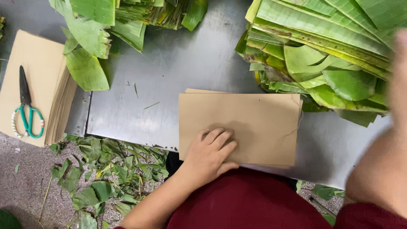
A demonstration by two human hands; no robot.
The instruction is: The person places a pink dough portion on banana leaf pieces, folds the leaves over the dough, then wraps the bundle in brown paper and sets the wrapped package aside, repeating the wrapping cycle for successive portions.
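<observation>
My left hand [210, 153] lies flat, fingers together, on the near left corner of a small stack of brown paper sheets [254, 123] on the metal table [178, 72]. Only my right arm [383, 165] shows, blurred, at the right edge; it reaches up toward a tall pile of green banana leaves [326, 55], and the hand itself is a blur at the frame edge. The paper stack's right edge is a little torn.
A thicker stack of brown paper [38, 85] lies at the left with green-handled scissors [26, 108] on top. Another leaf pile [123, 21] sits at the top. Leaf scraps [106, 169] litter the floor below the table's front edge.
</observation>
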